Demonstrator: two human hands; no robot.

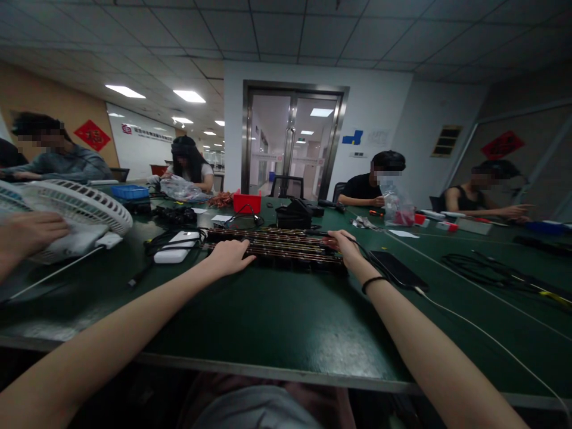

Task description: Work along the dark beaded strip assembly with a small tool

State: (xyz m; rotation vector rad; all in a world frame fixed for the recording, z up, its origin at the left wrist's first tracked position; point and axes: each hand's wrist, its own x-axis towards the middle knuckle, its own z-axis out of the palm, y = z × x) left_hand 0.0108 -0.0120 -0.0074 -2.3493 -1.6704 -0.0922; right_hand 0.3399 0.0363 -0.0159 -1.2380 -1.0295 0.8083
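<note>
A row of long, thin reddish-brown strands or rods (290, 245) lies crosswise over a black holder on the green table (286, 333). At its left end my left hand (230, 257) rests on the strands, palm down, with thumb and fingers apart. My right hand (346, 249) is at the right end, its fingers bent around a dark cable end or the edge of the row; what exactly they hold is too small to tell. A black cable (360, 244) runs from near that hand toward a black phone (397, 269).
Left of the row are a white power bank (177, 247) and a white fan (83, 205), with another person's hand (33, 235) beside it. Behind stand a black case (298, 213) and a red bin (247, 204). Coiled cables (491, 271) lie at right. Several people sit across.
</note>
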